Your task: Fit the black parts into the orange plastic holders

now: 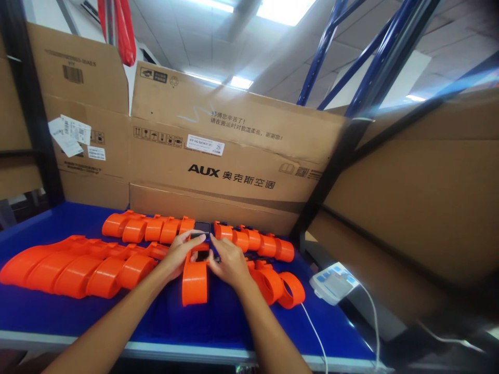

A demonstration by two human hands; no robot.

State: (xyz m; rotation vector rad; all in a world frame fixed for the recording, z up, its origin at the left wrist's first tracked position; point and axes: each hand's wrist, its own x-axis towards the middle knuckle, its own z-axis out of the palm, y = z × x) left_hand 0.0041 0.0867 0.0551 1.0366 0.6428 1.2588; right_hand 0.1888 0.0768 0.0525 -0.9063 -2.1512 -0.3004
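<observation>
Over the middle of the blue table, my left hand [181,252] is closed on an orange plastic band [195,284] with a wide ring-shaped loop hanging toward me. Its thumb lies across the upper end, beside a small dark device with a screen [202,227]. My right hand [230,259] grips the same band from the other side, thumb and index finger bent against its upper part. Whether the dark device is fixed to this band or lies behind it, I cannot tell. My fingers hide part of the band's upper end.
Rows of similar orange bands stand on the blue table [163,322]: front left [80,272], back left [146,228], back right [253,240] and front right [286,288]. A white-and-blue box [334,283] with a white cable sits at right. Cardboard panels [234,156] wall the back.
</observation>
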